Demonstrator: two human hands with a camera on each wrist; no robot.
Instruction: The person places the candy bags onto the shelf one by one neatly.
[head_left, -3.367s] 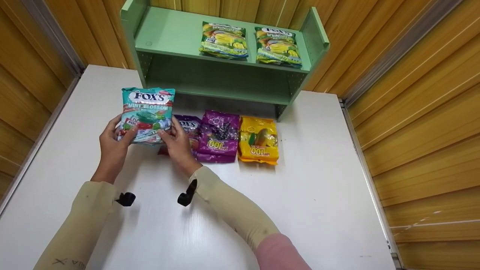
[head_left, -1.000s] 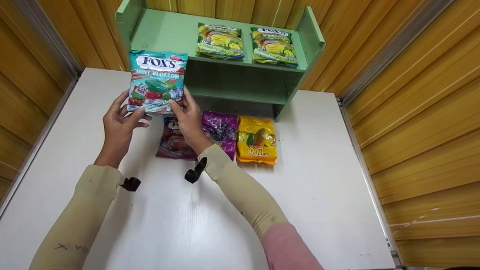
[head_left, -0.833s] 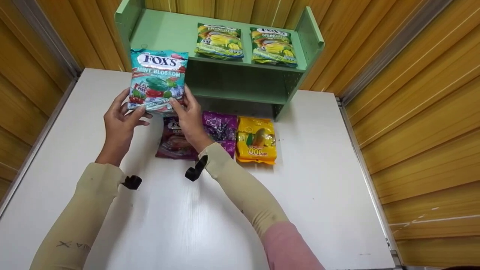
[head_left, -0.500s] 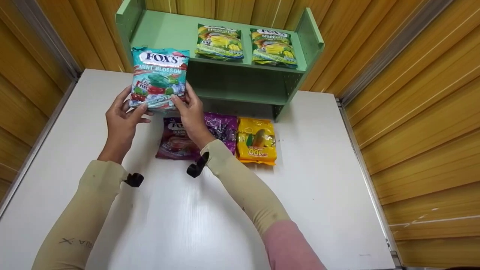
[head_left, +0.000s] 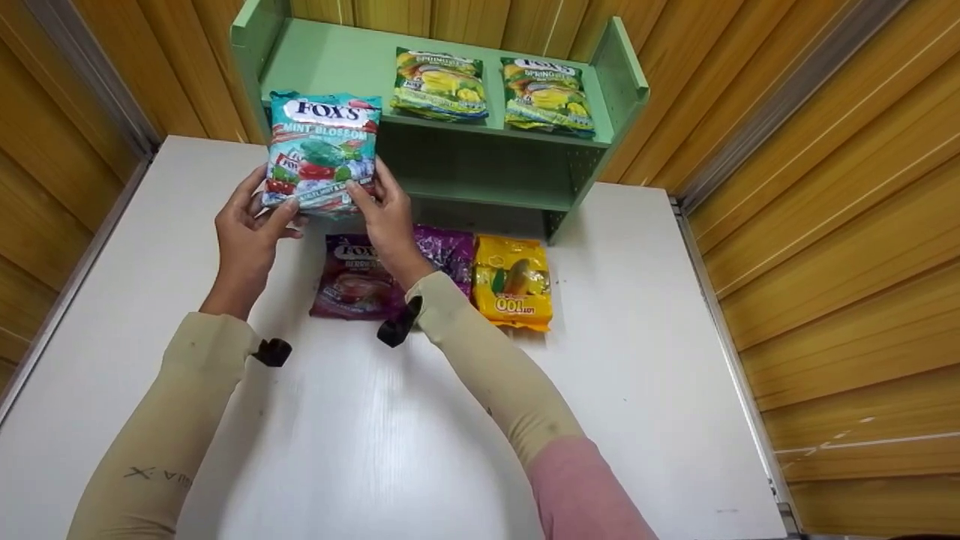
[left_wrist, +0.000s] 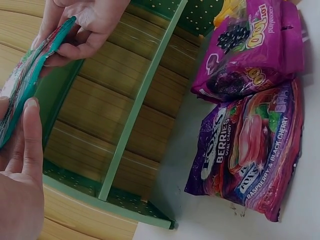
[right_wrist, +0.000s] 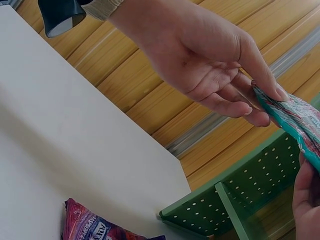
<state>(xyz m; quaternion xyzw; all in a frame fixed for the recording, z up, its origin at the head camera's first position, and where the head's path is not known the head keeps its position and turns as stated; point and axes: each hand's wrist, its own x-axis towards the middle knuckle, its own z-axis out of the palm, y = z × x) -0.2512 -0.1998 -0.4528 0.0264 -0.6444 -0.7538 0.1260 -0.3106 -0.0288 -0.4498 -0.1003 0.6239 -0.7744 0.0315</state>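
Both hands hold a teal Fox's Mint Blossom candy bag (head_left: 322,154) upright at its lower corners, label facing up toward the head camera. My left hand (head_left: 251,232) pinches the left side, thumb on the front. On the other side, my right hand (head_left: 391,225) grips the right edge, its thumb also in front. In the head view the bag overlaps the front left of the upper shelf of the green rack (head_left: 480,161); whether it touches the shelf cannot be told. In the left wrist view the bag appears edge-on and thin.
Two yellow-green Fox's bags (head_left: 439,84) lie on the upper shelf's right half. On the white table (head_left: 637,337), before the rack, are a dark purple Fox's Berries bag (left_wrist: 250,150), a purple grape-like candy bag (left_wrist: 250,45) and a yellow mango one (head_left: 514,281). Wooden walls (head_left: 840,285) enclose the table.
Both hands have lifted the mint bag from above the table up toward the upper shelf, with a slight drift right lately. The Berries bag is more exposed. The other bags have not moved.
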